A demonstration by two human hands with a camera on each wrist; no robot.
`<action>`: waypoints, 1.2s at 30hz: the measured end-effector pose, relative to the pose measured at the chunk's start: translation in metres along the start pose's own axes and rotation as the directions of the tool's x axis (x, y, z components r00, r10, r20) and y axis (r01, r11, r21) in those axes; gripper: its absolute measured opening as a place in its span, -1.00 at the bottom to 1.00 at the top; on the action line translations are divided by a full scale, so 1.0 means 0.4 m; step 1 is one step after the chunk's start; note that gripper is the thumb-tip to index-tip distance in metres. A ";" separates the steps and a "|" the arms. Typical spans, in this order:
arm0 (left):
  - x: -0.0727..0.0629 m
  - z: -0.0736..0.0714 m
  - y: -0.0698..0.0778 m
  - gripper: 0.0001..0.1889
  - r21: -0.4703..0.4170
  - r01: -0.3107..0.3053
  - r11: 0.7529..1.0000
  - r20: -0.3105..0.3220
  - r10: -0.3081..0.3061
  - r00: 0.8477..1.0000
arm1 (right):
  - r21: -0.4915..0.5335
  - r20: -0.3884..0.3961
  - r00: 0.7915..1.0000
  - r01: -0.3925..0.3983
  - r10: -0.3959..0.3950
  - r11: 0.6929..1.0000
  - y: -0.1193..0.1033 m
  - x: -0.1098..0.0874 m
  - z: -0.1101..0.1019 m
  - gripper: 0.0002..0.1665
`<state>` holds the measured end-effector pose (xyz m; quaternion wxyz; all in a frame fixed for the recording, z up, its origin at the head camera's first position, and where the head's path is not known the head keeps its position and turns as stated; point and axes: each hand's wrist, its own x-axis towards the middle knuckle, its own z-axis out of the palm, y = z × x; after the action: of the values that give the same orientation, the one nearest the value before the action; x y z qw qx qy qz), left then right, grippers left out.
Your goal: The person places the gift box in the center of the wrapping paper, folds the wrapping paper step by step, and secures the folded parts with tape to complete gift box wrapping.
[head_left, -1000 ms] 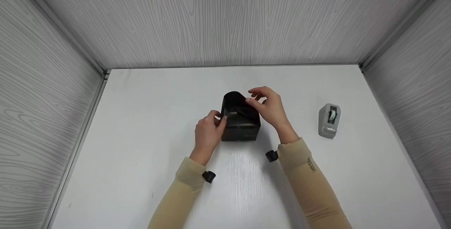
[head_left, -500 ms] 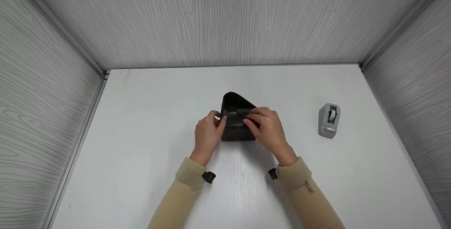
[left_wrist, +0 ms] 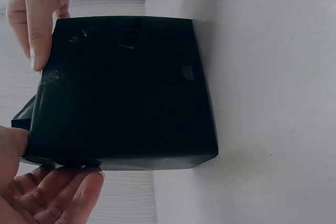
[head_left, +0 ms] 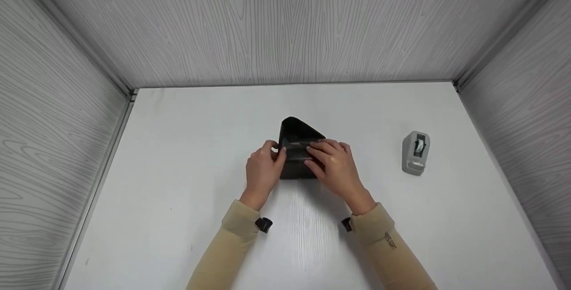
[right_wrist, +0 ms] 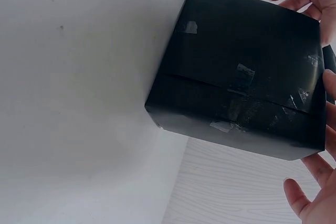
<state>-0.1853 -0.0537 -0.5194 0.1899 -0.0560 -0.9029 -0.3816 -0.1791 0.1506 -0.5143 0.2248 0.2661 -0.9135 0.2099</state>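
Note:
An open-topped black box (head_left: 294, 171) stands upright on the white table, its tall pointed back wall rising behind the near face. At the upper left edge my left hand (head_left: 262, 169) grips the box, thumb toward the near side and fingers along the left side. My right hand (head_left: 337, 167) pinches the near top edge on the right, with the thumb on the front face and the fingers over a folded black flap (head_left: 296, 149). Bits of clear tape (right_wrist: 245, 74) stick to the box's face in the right wrist view. The right hand's fingertips partly hide the box's right side.
A grey tape dispenser (head_left: 415, 152) with a roll of tape stands to the right of the box on the white table (head_left: 187, 147). Grey wood-grain panels (head_left: 285, 26) enclose the table at the back and both sides.
My right hand has come down from the box's right upper edge to its near top edge, and the flap now lies flatter there. My left hand keeps its grip in place.

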 end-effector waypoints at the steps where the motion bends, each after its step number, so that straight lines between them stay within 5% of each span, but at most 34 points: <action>1: 0.001 -0.001 0.000 -0.80 0.001 -0.001 1.000 -0.001 0.001 1.000 | -0.003 0.001 1.000 0.003 -0.003 1.000 0.001 0.000 0.000 -0.58; 13: -0.002 -0.023 0.008 -0.73 -0.054 0.058 0.997 0.056 -0.055 0.997 | -0.006 -0.010 1.000 0.012 -0.012 1.000 0.003 0.002 0.002 -0.59; 22: -0.010 -0.048 0.026 -0.92 -0.188 0.002 0.982 -0.019 -0.006 1.000 | 0.007 -0.038 0.999 0.018 -0.018 1.000 0.007 0.004 0.006 -0.61; 36: -0.010 -0.055 0.035 -0.89 -0.145 -0.002 0.989 -0.046 -0.004 0.999 | 0.020 -0.027 1.000 0.009 -0.009 1.000 0.007 0.002 0.007 -0.60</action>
<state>-0.1717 -0.0593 -0.4975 0.2058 -0.0604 -0.8683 -0.4473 -0.1821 0.1510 -0.5169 0.2353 0.2696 -0.9071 0.2218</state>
